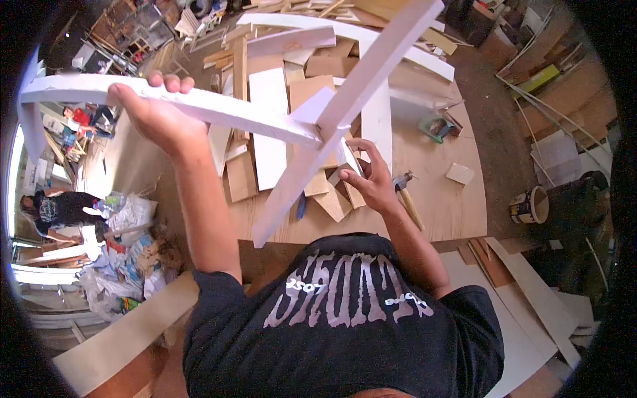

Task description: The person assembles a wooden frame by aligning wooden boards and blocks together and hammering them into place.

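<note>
The white bar (232, 114) meets the crosspiece (381, 73) above the table (458, 215). The left hand (162, 121) grips the bar; the right hand (375, 184) pinches a small block (347, 159) near the joint (323, 135). The joint appears made; the block's fixing seems outstanding, its contact unclear.

Wooden worktable (458, 215), brown floor (502, 159), bright light (12, 199) at left

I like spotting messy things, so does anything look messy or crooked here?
Yes, the wood offcuts on the worktable look messy: they overlap at many angles instead of being neatly stacked. The white wooden frame looks askew too, but the left hand holds it up.
</note>
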The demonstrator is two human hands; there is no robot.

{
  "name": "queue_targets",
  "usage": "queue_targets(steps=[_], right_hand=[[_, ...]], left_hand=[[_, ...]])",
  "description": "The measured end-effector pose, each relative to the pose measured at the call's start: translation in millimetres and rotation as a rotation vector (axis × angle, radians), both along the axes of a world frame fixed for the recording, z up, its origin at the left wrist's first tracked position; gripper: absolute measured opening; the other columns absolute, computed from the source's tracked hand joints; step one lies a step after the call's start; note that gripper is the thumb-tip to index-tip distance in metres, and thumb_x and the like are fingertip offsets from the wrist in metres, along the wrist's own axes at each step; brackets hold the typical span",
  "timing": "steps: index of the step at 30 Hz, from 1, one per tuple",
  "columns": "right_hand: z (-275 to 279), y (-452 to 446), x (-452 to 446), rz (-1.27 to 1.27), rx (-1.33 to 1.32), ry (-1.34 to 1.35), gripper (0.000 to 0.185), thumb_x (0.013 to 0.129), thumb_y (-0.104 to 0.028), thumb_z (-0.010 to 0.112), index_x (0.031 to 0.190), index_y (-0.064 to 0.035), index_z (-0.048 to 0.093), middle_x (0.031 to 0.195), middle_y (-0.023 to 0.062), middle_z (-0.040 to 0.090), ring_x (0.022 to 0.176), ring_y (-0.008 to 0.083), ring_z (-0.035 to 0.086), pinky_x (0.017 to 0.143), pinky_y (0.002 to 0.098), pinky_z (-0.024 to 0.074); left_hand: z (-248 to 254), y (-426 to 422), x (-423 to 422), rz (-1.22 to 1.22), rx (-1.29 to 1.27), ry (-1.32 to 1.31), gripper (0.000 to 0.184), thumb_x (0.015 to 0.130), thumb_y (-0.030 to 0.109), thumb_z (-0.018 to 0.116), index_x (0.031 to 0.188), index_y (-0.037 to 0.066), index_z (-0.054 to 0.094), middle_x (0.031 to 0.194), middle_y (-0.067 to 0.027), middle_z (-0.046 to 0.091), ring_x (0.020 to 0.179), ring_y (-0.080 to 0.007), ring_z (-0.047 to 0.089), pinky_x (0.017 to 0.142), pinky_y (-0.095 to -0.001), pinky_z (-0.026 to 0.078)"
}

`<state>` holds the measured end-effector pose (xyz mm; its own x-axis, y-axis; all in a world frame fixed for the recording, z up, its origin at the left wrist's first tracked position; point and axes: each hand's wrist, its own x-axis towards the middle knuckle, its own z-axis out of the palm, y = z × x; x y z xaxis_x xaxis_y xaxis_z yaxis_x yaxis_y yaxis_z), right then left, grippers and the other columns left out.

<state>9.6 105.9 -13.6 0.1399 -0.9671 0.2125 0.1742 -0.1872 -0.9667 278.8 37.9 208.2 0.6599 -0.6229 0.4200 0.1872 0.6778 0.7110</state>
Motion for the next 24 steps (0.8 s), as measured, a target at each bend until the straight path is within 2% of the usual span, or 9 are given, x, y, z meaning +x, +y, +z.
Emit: queue_targets(steps=[2, 6, 8, 9, 11, 12, 14, 15, 24], right_hand=[[38.4, 3.6, -0.6, 0.025, 0.05, -0.086, 0.058, 0.083, -0.017, 0.08, 0.131, -0.0041, 0.05, 0.127, 0.0093, 0.051, 0.114, 0.0214, 0.058, 0.09, 0.0346, 0.0524], [87.0, -1.6, 0.2, -0.052, -0.155, -0.067, 0.052, 0.086, -0.02, 0.078, 0.131, -0.0062, 0.057, 0.124, 0.0108, 0.053, 0.109, 0.0226, 0.06, 0.089, 0.035, 0.0515], [100.5, -5.3, -0.3, -0.127, -0.337, 0.045, 0.052, 0.084, -0.021, 0.08, 0.13, -0.0084, 0.059, 0.119, 0.0112, 0.056, 0.106, 0.0223, 0.061, 0.089, 0.0345, 0.0514], [111.5, -1.2, -3.4, -0.063, -0.278, 0.073, 0.057, 0.087, -0.019, 0.078, 0.135, -0.0007, 0.053, 0.123, 0.01, 0.052, 0.112, 0.0194, 0.058, 0.093, 0.0311, 0.0495], [125.5, 3.5, -4.2, -0.095, -0.302, 0.061, 0.057, 0.086, -0.021, 0.079, 0.134, -0.001, 0.055, 0.123, 0.0105, 0.052, 0.112, 0.0195, 0.058, 0.093, 0.0313, 0.0492], [128.3, 4.6, -4.6, -0.122, -0.313, 0.065, 0.057, 0.085, -0.022, 0.08, 0.133, -0.0013, 0.057, 0.123, 0.0111, 0.053, 0.112, 0.0197, 0.058, 0.094, 0.0315, 0.0489], [128.0, 5.5, -7.8, -0.195, -0.379, 0.087, 0.058, 0.081, -0.025, 0.083, 0.13, -0.0046, 0.061, 0.119, 0.0131, 0.057, 0.109, 0.0227, 0.06, 0.092, 0.0337, 0.0495], [127.8, 6.5, -8.8, -0.265, -0.435, 0.12, 0.058, 0.076, -0.027, 0.085, 0.127, -0.0079, 0.065, 0.115, 0.0152, 0.061, 0.105, 0.0258, 0.062, 0.091, 0.0358, 0.05], [138.6, 22.8, -11.9, -0.27, -0.507, 0.059, 0.063, 0.073, -0.029, 0.087, 0.127, -0.0063, 0.064, 0.112, 0.015, 0.061, 0.104, 0.0278, 0.061, 0.091, 0.0372, 0.0489]], left_hand=[[24.4, -12.7, 5.4, -0.041, -0.012, -0.003, 0.051, 0.102, 0.062, 0.034, 0.121, 0.014, 0.034, 0.082, -0.0049, 0.042, 0.065, -0.0173, 0.038, 0.058, -0.0367, 0.038], [63.2, -37.5, 14.7, -0.148, -0.002, 0.02, 0.054, 0.101, 0.065, 0.029, 0.115, 0.013, 0.033, 0.082, -0.0057, 0.038, 0.065, -0.0182, 0.037, 0.057, -0.0368, 0.036], [79.7, -37.0, 13.5, -0.152, 0.007, -0.01, 0.057, 0.101, 0.066, 0.027, 0.106, 0.009, 0.033, 0.081, -0.0068, 0.036, 0.065, -0.0184, 0.035, 0.056, -0.0368, 0.035], [86.9, -36.2, 16.5, -0.212, -0.008, 0.04, 0.054, 0.102, 0.063, 0.031, 0.104, 0.009, 0.033, 0.081, -0.0062, 0.037, 0.064, -0.0176, 0.035, 0.056, -0.0355, 0.035], [96.0, -34.9, 22.2, -0.275, -0.032, 0.075, 0.055, 0.102, 0.062, 0.033, 0.097, 0.007, 0.032, 0.08, -0.006, 0.036, 0.064, -0.0169, 0.036, 0.056, -0.0344, 0.036], [102.8, -36.2, 26.7, -0.251, 0.034, 0.033, 0.068, 0.098, 0.072, 0.022, 0.082, 0.006, 0.032, 0.073, -0.0065, 0.033, 0.063, -0.0193, 0.033, 0.056, -0.0361, 0.034], [104.5, -35.5, 35.7, -0.309, -0.009, 0.05, 0.069, 0.097, 0.073, 0.022, 0.079, 0.007, 0.031, 0.07, -0.0061, 0.033, 0.062, -0.0194, 0.033, 0.056, -0.0358, 0.033], [106.2, -24.3, 29.7, -0.332, 0.001, 0.075, 0.064, 0.1, 0.069, 0.025, 0.083, 0.007, 0.031, 0.076, -0.0061, 0.033, 0.063, -0.0187, 0.033, 0.058, -0.0346, 0.034], [103.0, -2.7, 33.5, -0.339, -0.055, 0.044, 0.067, 0.1, 0.069, 0.019, 0.077, 0.007, 0.032, 0.07, -0.0055, 0.032, 0.062, -0.019, 0.032, 0.058, -0.0337, 0.033]])
